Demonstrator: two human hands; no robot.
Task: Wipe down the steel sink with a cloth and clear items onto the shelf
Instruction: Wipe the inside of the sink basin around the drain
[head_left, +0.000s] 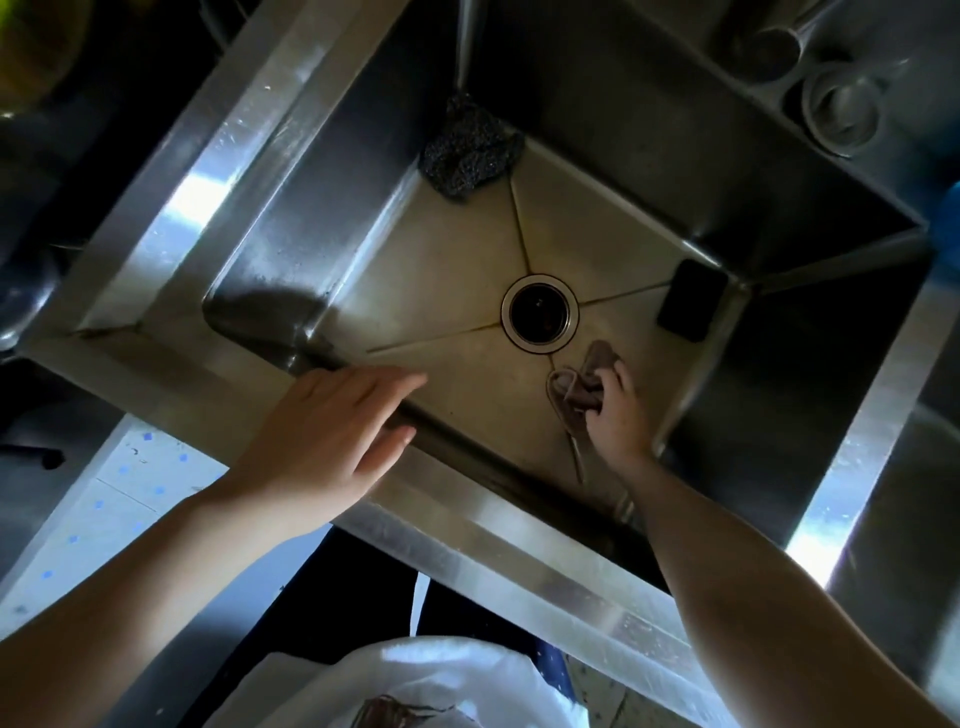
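1. Left hand: flat on the near rim of the steel sink. Fingers straight and released, holding nothing; the tips reach past the rim over the basin.
2. Scouring pad: dark grey, coarse and crumpled. It sits in the far left corner of the basin, propped against the wall.
3. Drain: round, with a bright steel ring, in the middle of the basin floor. Four pressed creases run from it toward the corners.
4. Cloth: brown, soft and bunched, on the basin floor just near-right of the drain. A thin strip trails toward the near wall.
5. Right hand: down in the basin, fingers curled round the cloth and gripping it from the near side.
6. Black block: rectangular with rounded corners and a matte surface, leaning at the right wall of the basin. Material cannot be told.
7. Steel cups: two, round, beyond the far right corner of the sink. Contents cannot be told.
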